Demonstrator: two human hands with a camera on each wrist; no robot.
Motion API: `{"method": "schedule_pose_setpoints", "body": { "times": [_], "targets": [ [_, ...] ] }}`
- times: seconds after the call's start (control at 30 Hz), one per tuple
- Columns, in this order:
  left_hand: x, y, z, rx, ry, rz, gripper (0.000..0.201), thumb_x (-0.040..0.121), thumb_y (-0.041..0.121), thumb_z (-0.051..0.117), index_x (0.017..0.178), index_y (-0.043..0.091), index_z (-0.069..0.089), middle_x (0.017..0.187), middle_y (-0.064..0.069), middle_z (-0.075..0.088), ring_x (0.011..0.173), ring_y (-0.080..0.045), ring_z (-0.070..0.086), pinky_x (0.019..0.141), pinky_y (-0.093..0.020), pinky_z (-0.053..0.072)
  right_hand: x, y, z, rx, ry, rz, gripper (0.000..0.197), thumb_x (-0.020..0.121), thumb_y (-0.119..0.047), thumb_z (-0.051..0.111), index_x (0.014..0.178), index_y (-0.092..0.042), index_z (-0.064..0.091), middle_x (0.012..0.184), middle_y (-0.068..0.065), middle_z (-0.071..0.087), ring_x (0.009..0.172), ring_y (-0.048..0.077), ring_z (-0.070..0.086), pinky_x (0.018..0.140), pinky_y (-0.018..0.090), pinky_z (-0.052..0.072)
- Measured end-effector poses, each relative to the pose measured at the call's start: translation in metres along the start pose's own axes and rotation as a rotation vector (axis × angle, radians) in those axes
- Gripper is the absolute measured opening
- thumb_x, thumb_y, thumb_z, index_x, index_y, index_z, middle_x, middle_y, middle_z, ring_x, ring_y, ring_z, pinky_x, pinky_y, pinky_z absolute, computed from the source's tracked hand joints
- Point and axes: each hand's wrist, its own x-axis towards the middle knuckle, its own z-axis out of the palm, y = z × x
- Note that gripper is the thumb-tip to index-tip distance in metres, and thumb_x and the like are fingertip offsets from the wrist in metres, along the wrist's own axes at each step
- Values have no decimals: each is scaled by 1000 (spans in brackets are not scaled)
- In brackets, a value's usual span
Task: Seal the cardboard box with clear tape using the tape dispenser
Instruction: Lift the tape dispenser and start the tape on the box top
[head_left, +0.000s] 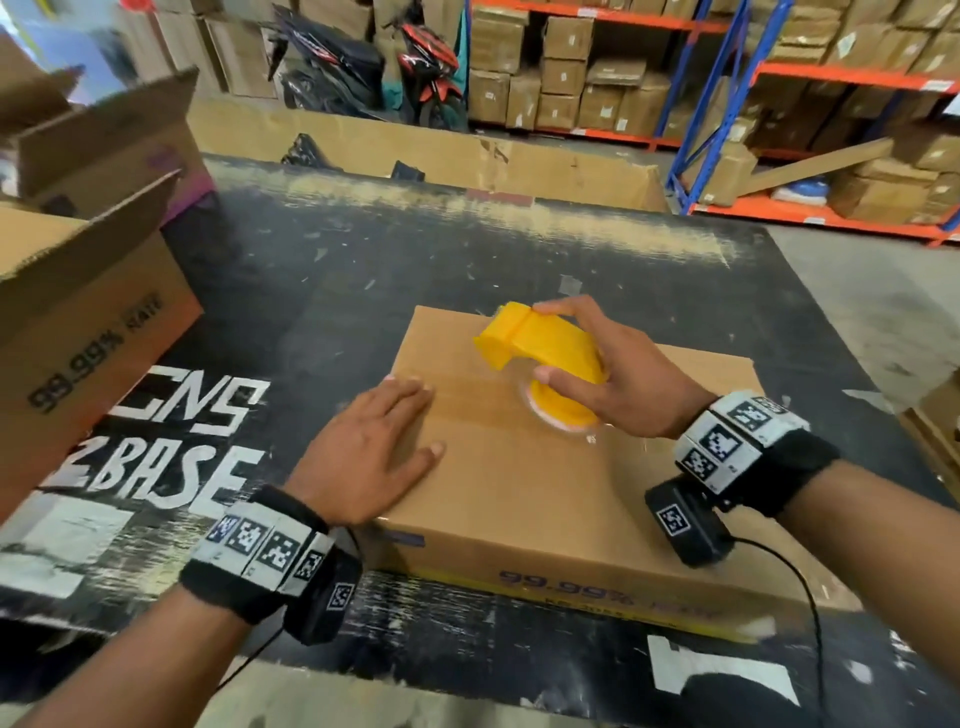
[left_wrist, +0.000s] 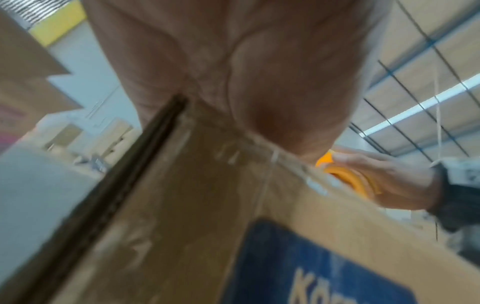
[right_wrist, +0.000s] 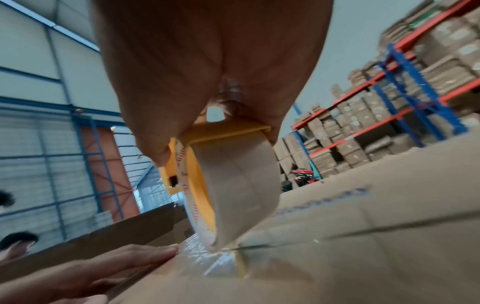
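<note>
A closed cardboard box (head_left: 519, 493) lies flat on the black table (head_left: 363, 270). My right hand (head_left: 608, 374) grips the yellow tape dispenser (head_left: 545, 353), whose clear tape roll (right_wrist: 233, 185) touches the box top along the middle seam. A shiny strip of tape (right_wrist: 207, 255) lies on the seam between the roll and my left hand. My left hand (head_left: 374, 452) lies flat, fingers straight, on the left end of the box top, pressing it down. In the left wrist view the palm (left_wrist: 233, 82) rests on the box edge (left_wrist: 259, 144), and the dispenser (left_wrist: 348, 179) shows beyond.
An open cardboard carton (head_left: 88, 291) stands at the table's left. A long cardboard sheet (head_left: 415, 150) lines the far edge. Motorbikes (head_left: 374, 67) and racks of boxes (head_left: 727, 78) stand behind. Another carton corner (head_left: 935, 431) sits at the right.
</note>
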Motion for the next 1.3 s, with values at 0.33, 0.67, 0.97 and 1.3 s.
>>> {"method": "schedule_pose_setpoints", "body": {
  "times": [0.33, 0.67, 0.97, 1.3],
  "targets": [
    [30, -50, -40, -908, 205, -245, 37, 91, 15, 62, 128, 13, 58, 122, -14, 73, 112, -26, 73, 102, -39, 55, 66, -21, 32, 179, -249, -104, 65, 91, -38, 69, 147, -32, 36, 134, -15, 52, 115, 7, 59, 88, 22, 51],
    [67, -32, -59, -1445, -51, -454, 37, 93, -1, 63, 128, 10, 60, 108, -19, 71, 67, -11, 70, 74, -26, 63, 64, -18, 33, 194, -252, -91, 68, 91, -36, 70, 149, -30, 35, 140, -9, 53, 123, 15, 58, 95, 44, 55],
    [74, -34, -61, -1366, -18, -517, 37, 90, -3, 67, 126, 7, 61, 99, -17, 74, 69, -16, 74, 71, -26, 65, 63, -20, 34, 153, -247, -106, 69, 89, -43, 68, 149, -33, 35, 143, -13, 49, 123, 13, 57, 94, 44, 55],
    [71, -69, -80, -1143, 125, -480, 35, 84, -10, 71, 114, 2, 57, 81, -17, 78, 68, -20, 73, 77, -31, 62, 61, -17, 18, 16, -252, -150, 65, 87, -53, 66, 146, -39, 42, 141, -16, 53, 120, 11, 58, 92, 37, 54]
  ]
}}
